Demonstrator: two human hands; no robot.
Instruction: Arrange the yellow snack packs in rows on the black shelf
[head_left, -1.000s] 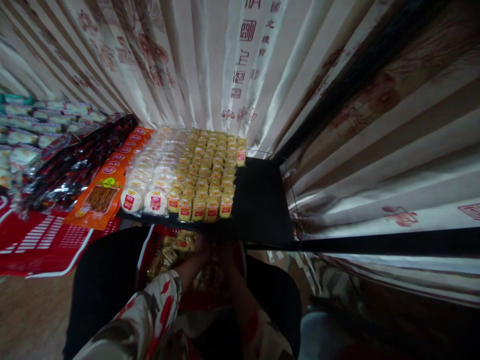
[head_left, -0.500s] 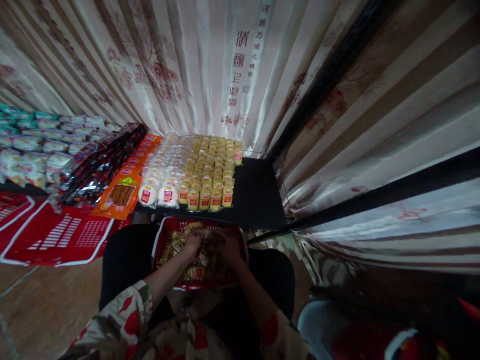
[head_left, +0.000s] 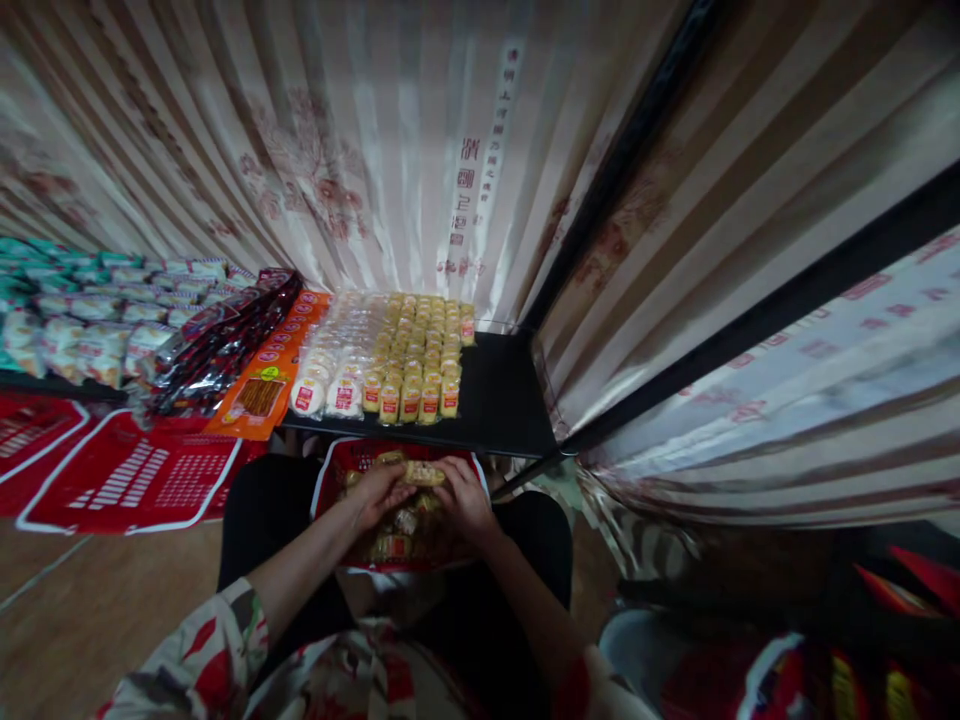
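Between my left hand (head_left: pixel 380 493) and my right hand (head_left: pixel 466 500) is a yellow wrapped snack pack (head_left: pixel 424 473), its ends in the closed fingers of both. Both hands are over a red basket (head_left: pixel 318 500) with a white rim, set between my knees. Inside lie more yellow wrapped snacks (head_left: pixel 393 545), partly hidden by my hands. Just beyond, on a black table (head_left: pixel 504 390), stand neat rows of the same yellow snacks (head_left: pixel 409 395). Rows of white round wrapped snacks (head_left: pixel 343 393) adjoin them on the left.
Left along the table lie an orange snack packet (head_left: pixel 255 400), dark shiny packets (head_left: pixel 214 350) and white-and-green packets (head_left: pixel 97 345). Red baskets (head_left: pixel 135 475) rest below them. A pleated curtain (head_left: pixel 390 150) hangs behind, with a dark pole (head_left: pixel 600 190) in front at right.
My hands have come up from among the snacks in the basket, with a yellow snack pack now showing between them. The camera view has shifted slightly.
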